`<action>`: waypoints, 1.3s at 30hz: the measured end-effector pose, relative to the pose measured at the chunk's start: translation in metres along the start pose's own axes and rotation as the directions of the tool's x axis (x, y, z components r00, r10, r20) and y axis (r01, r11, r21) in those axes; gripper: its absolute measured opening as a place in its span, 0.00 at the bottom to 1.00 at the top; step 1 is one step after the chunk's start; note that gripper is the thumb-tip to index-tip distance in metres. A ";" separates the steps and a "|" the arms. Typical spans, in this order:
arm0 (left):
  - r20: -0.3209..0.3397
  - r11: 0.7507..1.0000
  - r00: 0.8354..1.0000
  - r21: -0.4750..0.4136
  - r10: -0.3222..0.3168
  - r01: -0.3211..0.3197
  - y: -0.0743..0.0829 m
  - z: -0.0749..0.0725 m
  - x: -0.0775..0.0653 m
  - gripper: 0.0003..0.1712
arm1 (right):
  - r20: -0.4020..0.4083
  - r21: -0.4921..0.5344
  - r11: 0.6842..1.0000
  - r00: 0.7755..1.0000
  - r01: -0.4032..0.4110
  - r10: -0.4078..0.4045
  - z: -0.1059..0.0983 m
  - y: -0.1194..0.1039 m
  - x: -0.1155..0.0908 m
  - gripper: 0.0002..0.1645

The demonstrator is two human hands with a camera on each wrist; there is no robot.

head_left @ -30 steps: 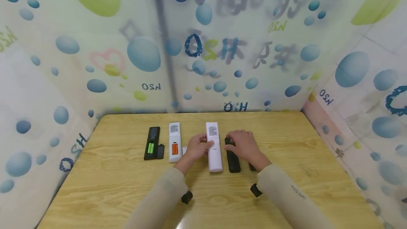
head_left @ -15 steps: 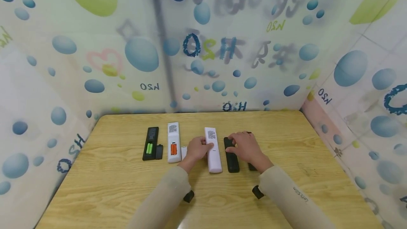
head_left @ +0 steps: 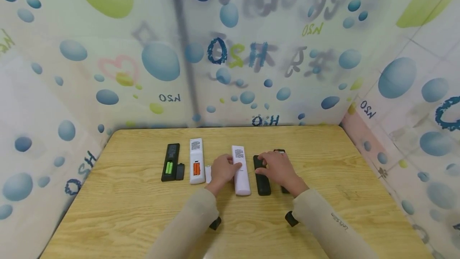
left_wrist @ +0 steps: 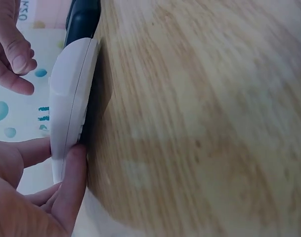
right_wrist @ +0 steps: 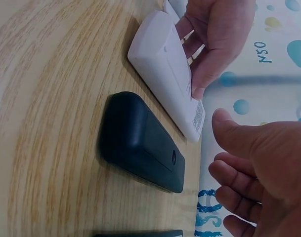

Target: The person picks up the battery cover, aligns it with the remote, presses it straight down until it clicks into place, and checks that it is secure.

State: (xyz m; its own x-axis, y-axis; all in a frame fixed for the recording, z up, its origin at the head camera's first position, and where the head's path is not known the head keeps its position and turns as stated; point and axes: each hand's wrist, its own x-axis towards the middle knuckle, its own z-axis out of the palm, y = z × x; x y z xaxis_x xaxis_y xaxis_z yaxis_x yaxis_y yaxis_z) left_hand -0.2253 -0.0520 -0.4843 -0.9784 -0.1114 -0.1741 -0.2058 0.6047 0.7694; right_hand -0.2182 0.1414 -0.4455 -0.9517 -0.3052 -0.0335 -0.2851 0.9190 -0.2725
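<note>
My left hand (head_left: 223, 171) grips a white remote control (head_left: 242, 181) lying back side up, its thumb on the back and its fingers at the left edge. In the left wrist view a fingertip reaches the underside of the white remote (left_wrist: 68, 94). My right hand (head_left: 279, 167) hovers with loosely bent fingers above a black remote control (head_left: 263, 185), holding nothing. In the right wrist view a gap shows between that hand (right_wrist: 269, 173) and the black remote (right_wrist: 140, 140). Another black remote (head_left: 279, 151) lies partly hidden behind the right hand.
On the left of the wooden table (head_left: 118, 203) lie a black remote (head_left: 173, 151) with green batteries (head_left: 169, 167) and its cover (head_left: 180, 172), then a white remote (head_left: 196, 151) with orange batteries (head_left: 196, 169) and a white cover (head_left: 208, 174). A patterned wall (head_left: 158, 115) stands behind.
The far end of the white remote in my left hand has come down and slightly nearer to me. My right hand has barely moved.
</note>
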 end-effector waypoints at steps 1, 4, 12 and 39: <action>-0.011 1.000 1.000 0.014 0.004 -0.004 0.000 0.000 -0.001 0.23 | 0.003 0.003 1.000 1.000 -0.002 0.002 0.000 0.000 0.000 0.26; -0.040 0.999 0.999 0.045 0.011 -0.009 -0.001 0.000 -0.002 0.22 | 0.012 0.008 1.000 1.000 -0.010 0.010 0.001 -0.001 0.000 0.26; -0.062 0.998 0.998 0.062 0.002 0.002 -0.003 0.000 -0.002 0.19 | 0.014 -0.012 1.000 1.000 -0.005 0.005 0.006 -0.002 0.002 0.25; -0.137 0.983 0.984 0.157 0.113 -0.091 -0.036 -0.110 0.015 0.19 | 0.060 0.044 0.986 0.984 0.164 -0.166 0.027 -0.056 0.018 0.24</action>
State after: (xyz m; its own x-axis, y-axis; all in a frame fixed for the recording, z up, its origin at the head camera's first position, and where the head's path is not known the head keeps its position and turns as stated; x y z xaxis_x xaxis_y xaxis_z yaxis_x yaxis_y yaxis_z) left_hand -0.2348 -0.1619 -0.4474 -0.9888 -0.1495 -0.0002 -0.1103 0.7287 0.6759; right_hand -0.2165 0.0780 -0.4566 -0.8826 -0.4680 -0.0455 -0.4316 0.8447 -0.3165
